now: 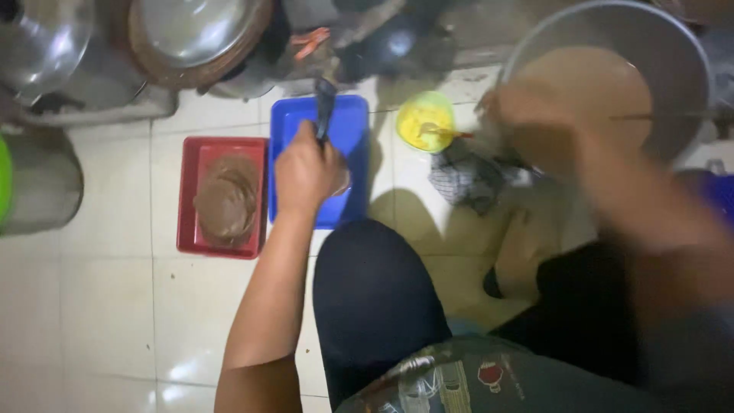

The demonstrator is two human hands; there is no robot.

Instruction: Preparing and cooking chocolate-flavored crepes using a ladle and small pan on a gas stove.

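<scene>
A big pot [673,46] of brown batter, still nearly full, lies just beyond the blurred right hand [527,115]; whether that hand grips anything I cannot tell. Left of the left hand [306,172], a red tray [187,191] already holds stacked brown rounds. That hand clutches a dark spatula [325,103] over the blue tray [294,118].
</scene>
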